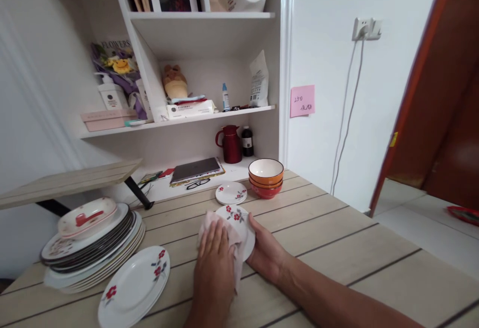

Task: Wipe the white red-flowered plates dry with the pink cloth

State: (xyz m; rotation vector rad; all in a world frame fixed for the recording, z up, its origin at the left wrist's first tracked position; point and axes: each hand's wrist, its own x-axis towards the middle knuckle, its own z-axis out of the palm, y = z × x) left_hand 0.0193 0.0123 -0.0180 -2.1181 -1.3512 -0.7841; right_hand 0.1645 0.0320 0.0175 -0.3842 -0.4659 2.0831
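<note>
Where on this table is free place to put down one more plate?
The table is bare right of the orange bowls and the right hand holding the small plate. A narrower strip lies between the plate stack and the left hand. The left side is crowded: stack, flowered plate.

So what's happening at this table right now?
The left hand presses a pink cloth flat onto a small flowered plate at the wooden table, while the right hand holds the plate's rim in a grip. Behind sit another small plate and stacked orange bowls; a pile of plates stands to the left.
</note>
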